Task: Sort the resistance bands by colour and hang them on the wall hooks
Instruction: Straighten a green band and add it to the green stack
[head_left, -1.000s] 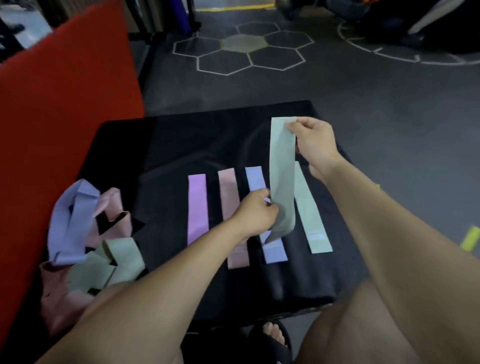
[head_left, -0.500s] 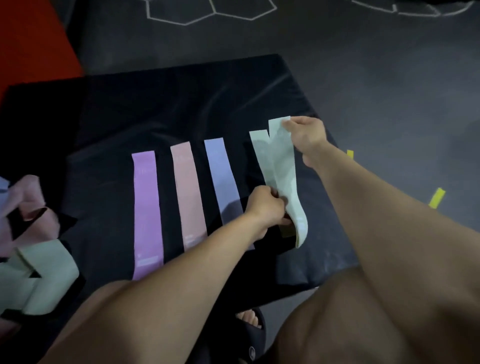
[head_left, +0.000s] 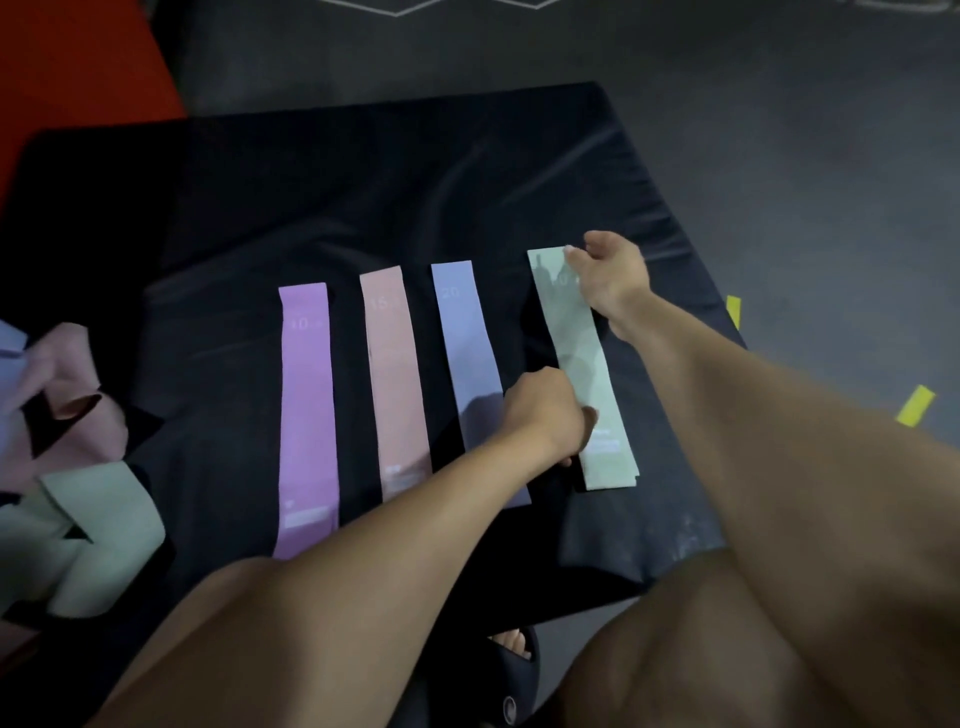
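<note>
Four resistance bands lie side by side on a black mat (head_left: 363, 182): a purple band (head_left: 306, 415), a peach band (head_left: 395, 374), a lilac band (head_left: 465, 343) and a pale green band (head_left: 587, 353) at the right. The green band lies flat on another green one, whose edge shows at the near end. My right hand (head_left: 613, 280) pinches the green band's far end. My left hand (head_left: 545, 415) grips its near left edge, fingers curled and thumb on the band. No wall hooks are in view.
A loose pile of bands sits at the mat's left edge: green (head_left: 93, 530), pink (head_left: 67, 395) and lilac (head_left: 8, 353). A red mat (head_left: 78, 67) lies at the far left. Yellow tape marks (head_left: 914, 405) are on the grey floor at the right. My sandalled foot (head_left: 514, 644) shows below the mat.
The green band, held up by both hands, has come down and now lies flat on the other green band. The view has tilted down and closer.
</note>
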